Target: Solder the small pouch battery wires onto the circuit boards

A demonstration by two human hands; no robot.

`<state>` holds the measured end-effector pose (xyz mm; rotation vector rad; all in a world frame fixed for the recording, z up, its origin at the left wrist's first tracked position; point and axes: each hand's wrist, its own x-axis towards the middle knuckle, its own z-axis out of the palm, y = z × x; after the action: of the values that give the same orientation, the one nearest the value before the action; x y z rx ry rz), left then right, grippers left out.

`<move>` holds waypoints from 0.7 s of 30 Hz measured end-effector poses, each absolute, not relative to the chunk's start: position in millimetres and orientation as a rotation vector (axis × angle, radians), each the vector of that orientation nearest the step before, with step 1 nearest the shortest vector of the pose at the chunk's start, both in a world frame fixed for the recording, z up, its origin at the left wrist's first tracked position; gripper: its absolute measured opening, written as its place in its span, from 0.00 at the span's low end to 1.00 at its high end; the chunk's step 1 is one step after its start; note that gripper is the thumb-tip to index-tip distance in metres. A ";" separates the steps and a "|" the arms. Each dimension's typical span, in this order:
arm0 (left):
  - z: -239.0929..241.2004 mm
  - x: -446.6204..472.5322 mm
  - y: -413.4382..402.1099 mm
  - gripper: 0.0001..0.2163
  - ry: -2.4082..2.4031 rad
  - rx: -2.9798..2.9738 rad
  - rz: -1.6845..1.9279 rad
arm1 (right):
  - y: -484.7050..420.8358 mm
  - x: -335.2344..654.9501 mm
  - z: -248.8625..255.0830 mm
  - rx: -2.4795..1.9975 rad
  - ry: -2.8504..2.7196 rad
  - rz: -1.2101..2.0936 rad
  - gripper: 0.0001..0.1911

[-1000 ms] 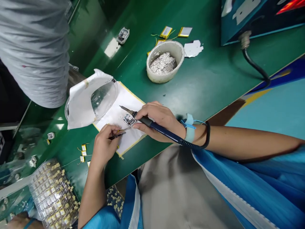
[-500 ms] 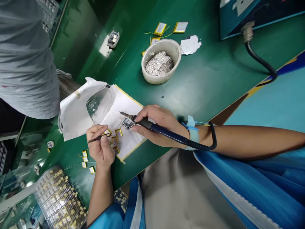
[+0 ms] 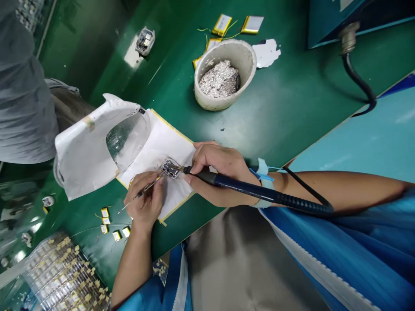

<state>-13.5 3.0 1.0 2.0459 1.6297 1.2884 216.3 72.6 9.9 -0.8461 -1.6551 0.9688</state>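
On the white paper sheet (image 3: 181,149) lies a small open electronic device (image 3: 170,169) with its circuit board showing. My right hand (image 3: 223,166) grips a soldering iron (image 3: 241,185), whose tip reaches over the device's board; the contact is too small to make out. Closed around thin metal tweezers (image 3: 130,203), my left hand (image 3: 142,203) rests at the sheet's left edge, and the tweezers' tips meet the device's left side. The small yellow batteries near my left hand are mostly hidden behind it.
A bowl of silvery shavings (image 3: 199,96) stands at the back beside larger batteries (image 3: 222,24). A white visor-like cover (image 3: 81,160) overlaps the sheet. Small batteries (image 3: 116,235) and a filled clear tray (image 3: 61,276) lie left. Another person's grey sleeve (image 3: 22,99) is at upper left.
The device, held before in my right fingers, now sits lower on the paper under the iron's tip. My left hand has brought the tweezers to it. The whole view has shifted slightly.
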 end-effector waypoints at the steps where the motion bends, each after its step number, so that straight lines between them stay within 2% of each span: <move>1: 0.1 -13.3 4.1 0.12 1.632 2.046 1.283 | 72.5 216.1 9.3 -0.843 -1.658 0.966 0.11; 21: 3.4 -12.4 1.6 0.04 1.957 2.082 1.150 | 72.8 217.0 10.6 -0.850 -1.779 0.972 0.10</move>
<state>-12.4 1.6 3.4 2.0820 1.9573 1.1501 217.0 72.8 10.6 -0.8497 -1.7787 0.9724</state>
